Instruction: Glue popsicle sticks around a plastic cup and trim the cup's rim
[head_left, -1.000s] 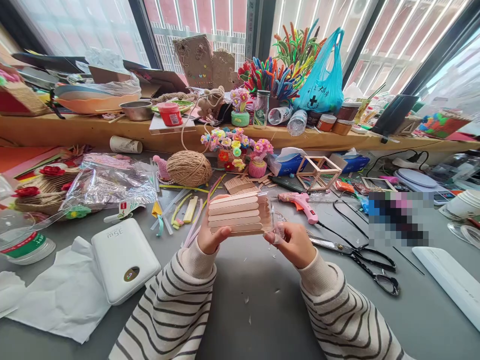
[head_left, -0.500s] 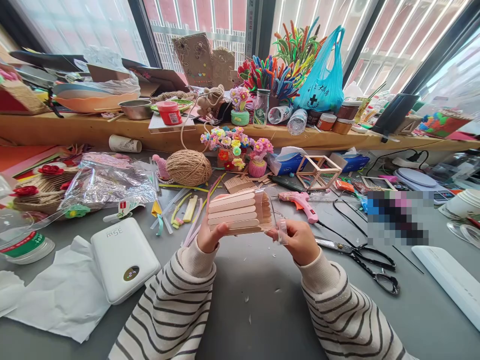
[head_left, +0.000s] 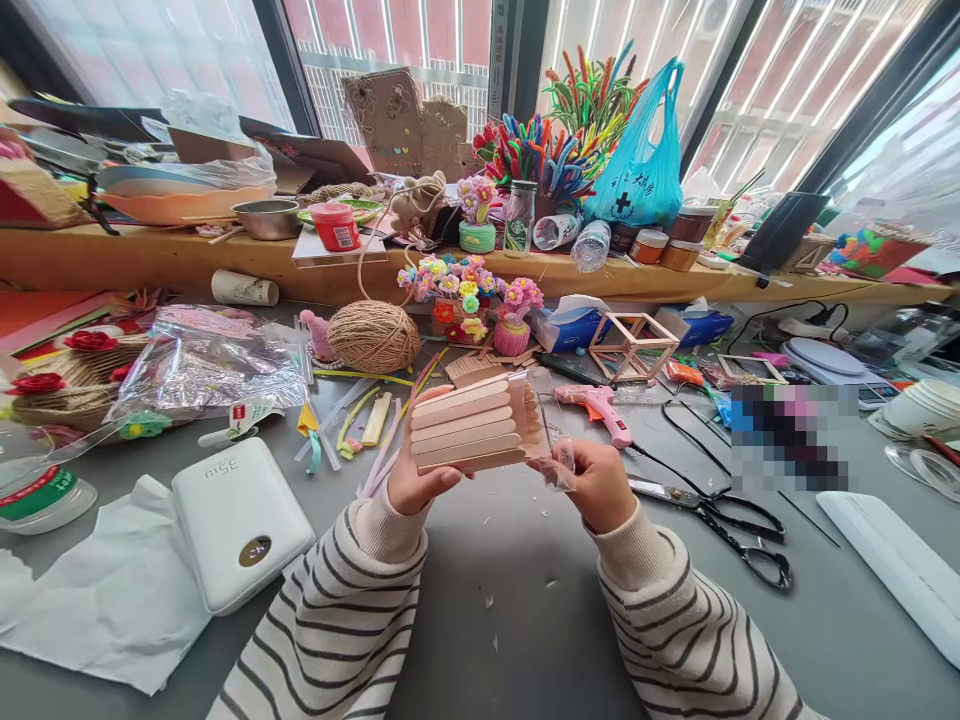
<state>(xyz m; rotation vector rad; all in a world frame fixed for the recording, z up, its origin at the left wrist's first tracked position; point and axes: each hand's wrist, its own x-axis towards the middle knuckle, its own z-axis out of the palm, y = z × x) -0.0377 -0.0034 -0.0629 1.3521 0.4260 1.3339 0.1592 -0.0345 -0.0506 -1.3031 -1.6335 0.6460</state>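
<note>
A stack of wooden craft sticks [head_left: 463,428] lies in my left hand [head_left: 416,475], with the thumb along its near edge. At the right end, clear plastic wrapping [head_left: 556,468] covers part of the sticks. My right hand [head_left: 602,485] pinches the loose end of that plastic. Behind the stack, more craft sticks [head_left: 472,370] lie on the table. Beyond my right hand is a pink glue gun [head_left: 598,408], and black-handled scissors [head_left: 709,505] rest to its right.
At left are a white power bank [head_left: 244,525] and white paper [head_left: 112,590]. A ball of twine [head_left: 373,337], crafted flowers [head_left: 452,282] and a wooden stick frame [head_left: 634,348] stand further back. The cluttered shelf [head_left: 315,275] runs below the windows.
The stick stack has tilted slightly, and the left thumb has shifted along its lower edge. The right hand keeps its pinch on the plastic. The view has moved a little.
</note>
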